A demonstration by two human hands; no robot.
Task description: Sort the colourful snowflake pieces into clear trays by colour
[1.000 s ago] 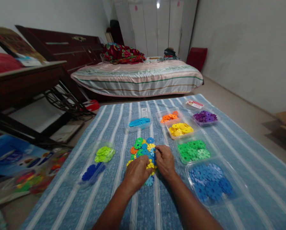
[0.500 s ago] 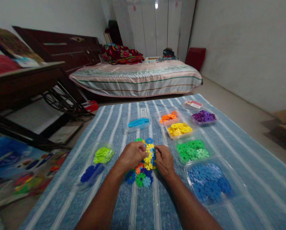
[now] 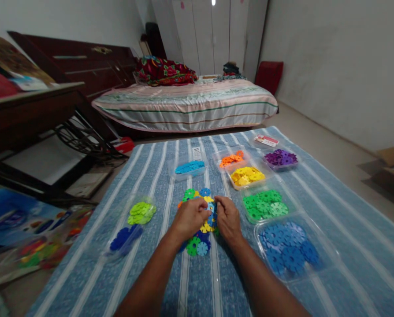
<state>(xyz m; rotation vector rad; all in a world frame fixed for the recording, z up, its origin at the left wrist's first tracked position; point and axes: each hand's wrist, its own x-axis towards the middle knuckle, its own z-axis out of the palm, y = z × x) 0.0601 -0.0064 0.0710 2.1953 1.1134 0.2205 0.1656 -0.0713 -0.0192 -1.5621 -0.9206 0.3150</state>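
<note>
A flat cluster of interlocking snowflake discs lies on the striped cloth, with a green disc point(image 3: 193, 246) and a light blue disc point(image 3: 202, 248) at its near end. My left hand point(image 3: 191, 216) is closed over the cluster's left side, its thumb and forefinger pinched at a blue disc point(image 3: 212, 213). On the other side, my right hand point(image 3: 228, 219) is closed, with its fingertips at that disc's right edge. Yellow discs point(image 3: 206, 227) show between the hands. Both hands hide much of the cluster, and the exact grip is partly covered.
Clear tubs of blue discs point(image 3: 288, 248), green discs point(image 3: 265, 204), yellow discs point(image 3: 247, 176), orange discs point(image 3: 231, 159) and purple discs point(image 3: 280, 158) line the right. Sky-blue discs point(image 3: 189, 167) stand behind; lime discs point(image 3: 141, 213) and dark blue discs point(image 3: 125, 237) sit left. A bed point(image 3: 190, 108) stands beyond.
My left hand has shifted slightly right, closer to my right hand. A blue disc now shows between the hands where yellow ones were more visible. The view has shifted a little.
</note>
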